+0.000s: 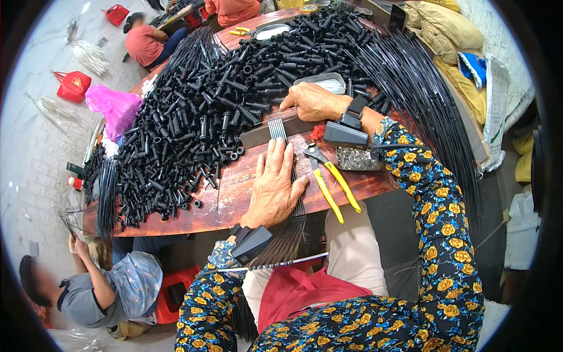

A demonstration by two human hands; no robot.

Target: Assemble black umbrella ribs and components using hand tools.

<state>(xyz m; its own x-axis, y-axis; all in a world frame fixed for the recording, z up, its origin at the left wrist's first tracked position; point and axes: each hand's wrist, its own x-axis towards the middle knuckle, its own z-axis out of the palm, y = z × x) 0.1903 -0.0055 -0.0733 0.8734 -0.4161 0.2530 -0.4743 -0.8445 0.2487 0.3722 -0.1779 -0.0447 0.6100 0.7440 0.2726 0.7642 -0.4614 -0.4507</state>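
My left hand (272,188) lies flat, fingers stretched out, over a row of thin dark cables. Their pale tips (277,128) lie side by side beyond its fingertips, across a dark bar (255,137). Just past those tips is my right hand (316,102), index finger forward and the other fingers curled; anything in its grip is hidden. The cables (281,243) run back under my left hand to my lap, where a thin light rod (305,258) lies across them. Yellow-handled cutting pliers (328,176) rest at the right of my left hand.
A large heap of black tubular plastic parts (193,117) covers much of the wooden table (170,226). Long black cables (422,100) lie along the right side. A clear tub (331,82) and a box of small metal pieces (358,159) stand close by. A co-worker (111,287) sits at left.
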